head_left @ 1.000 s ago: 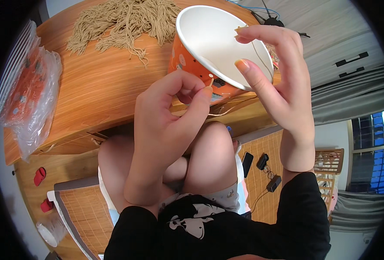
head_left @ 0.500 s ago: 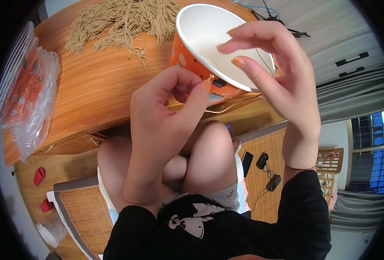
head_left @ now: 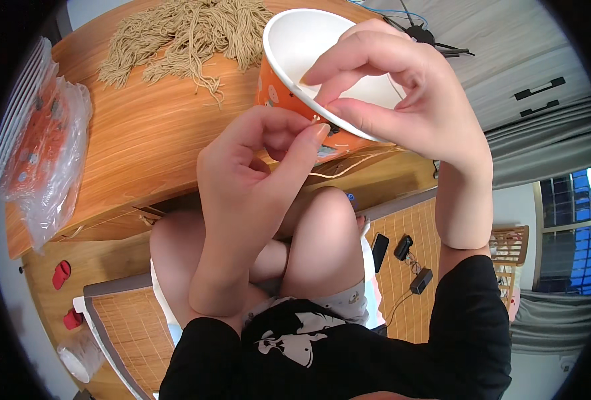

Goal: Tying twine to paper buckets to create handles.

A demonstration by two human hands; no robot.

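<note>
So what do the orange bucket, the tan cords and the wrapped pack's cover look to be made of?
Orange bucket: probably coated paperboard, given its smooth printed wall and thick white rim; plastic is possible.
Tan cords: twisted fibre, perhaps cotton, matte and stringy.
Pack's cover: clear, glossy plastic film, wrinkled with bright highlights.

One left hand and one right hand, one bucket, one counter.
One heap of tan cord, its strands too tangled to count; one loose pale strand; one plastic-wrapped package; two red slippers; one bin; one phone; one power adapter; two black cabinet handles; one window.
</note>
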